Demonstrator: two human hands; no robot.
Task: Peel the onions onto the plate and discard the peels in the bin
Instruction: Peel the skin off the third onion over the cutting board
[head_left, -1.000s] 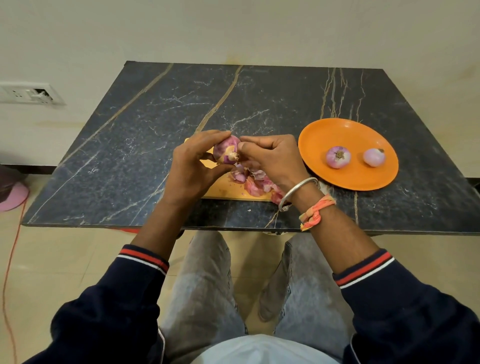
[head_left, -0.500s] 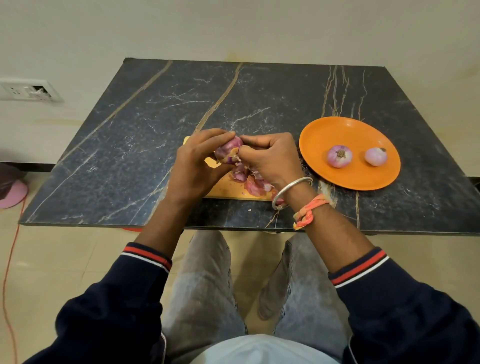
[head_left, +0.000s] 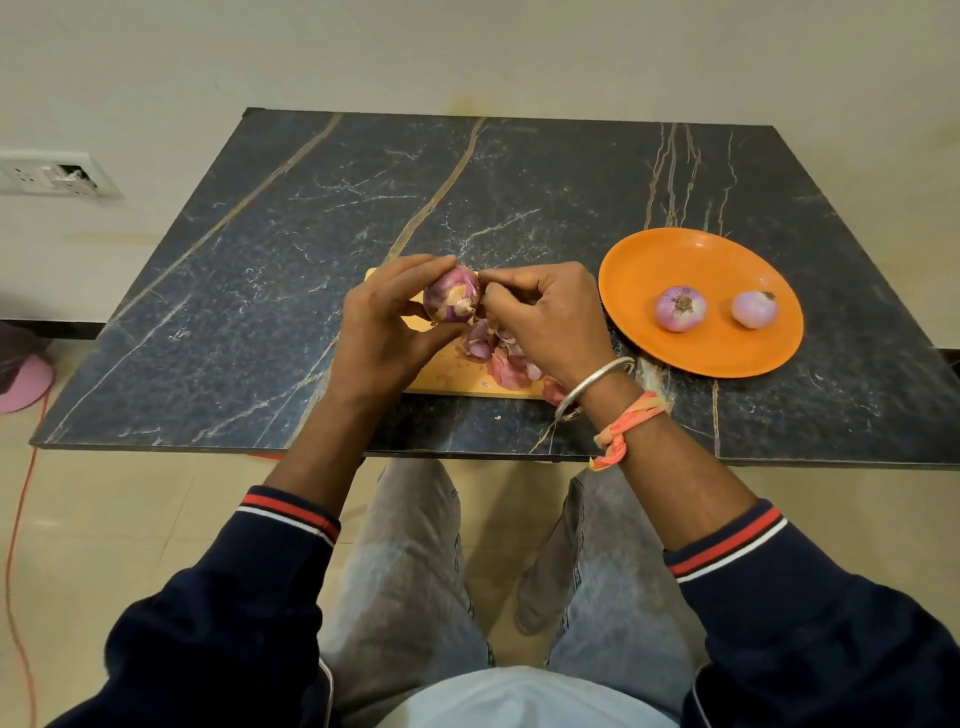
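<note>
hands (head_left: 382, 332) grip onion (head_left: 451, 301), hiding board (head_left: 447, 382) | peels (head_left: 506, 371) beneath | plate (head_left: 727, 358): two onions (head_left: 680, 308)

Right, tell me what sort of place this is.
Probably a home kitchen or dining corner: a marble-look table by a plain wall, a board with onion peels, a plate holding two onions, a socket, tiled floor.

No text, label, brand, number or sign can be read anywhere in view. The switch plate (head_left: 52, 174) on the wall, beyond the desk's far left corner, is too small and blurred to show any marking.
</note>
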